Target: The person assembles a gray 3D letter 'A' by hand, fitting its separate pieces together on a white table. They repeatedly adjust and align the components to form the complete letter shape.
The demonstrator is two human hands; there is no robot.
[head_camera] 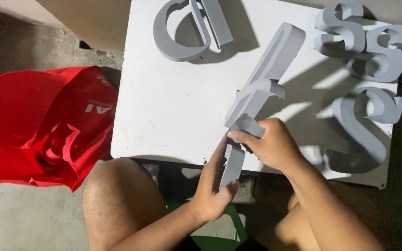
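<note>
Nearest, at 6 o'clock: left hand [212, 186], fingers clasped around the lower end of a long grey letter form [261, 83]; right hand [271, 144] just above, fingers pinching its bent strip near the worktop [164, 107] edge. The form runs toward 1 o'clock between both grips; steady support from below and gentle pressure seem advisable. At 9 o'clock, red bag [43, 130]. Farther, curved grey letters [368, 60] at 2 o'clock; rounded grey letter [187, 28] at 12.
</note>
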